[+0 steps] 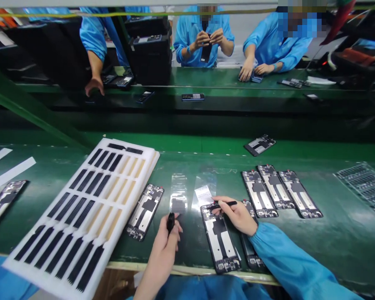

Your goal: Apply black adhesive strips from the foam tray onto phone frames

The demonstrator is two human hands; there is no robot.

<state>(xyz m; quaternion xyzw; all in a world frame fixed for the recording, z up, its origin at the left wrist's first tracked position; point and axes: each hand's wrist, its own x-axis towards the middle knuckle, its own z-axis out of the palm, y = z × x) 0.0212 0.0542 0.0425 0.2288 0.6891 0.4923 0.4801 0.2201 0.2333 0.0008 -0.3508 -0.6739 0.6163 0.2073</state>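
Observation:
My right hand [239, 216] grips a slim black tool [230, 203] like tweezers, its tip over the top end of an opened phone body [220, 239]. A white label sheet [203, 194] lies just beyond that phone. My left hand [164, 246] is closed around a small black piece [171, 223] whose kind I cannot make out. Ahead of it lies a clear film strip [178, 187] on the bench. Another opened phone [145, 211] rests left of that hand. Partly under my right forearm is a further phone body [251, 248].
A white foam tray [111, 214] with rows of black strips stands at left. Several opened phones [259, 193] lie at right, near a printed clear sheet [362, 183]. Across the bench, co-workers in blue sleeves [187, 35] handle parts beside a belt carrying phones [193, 97].

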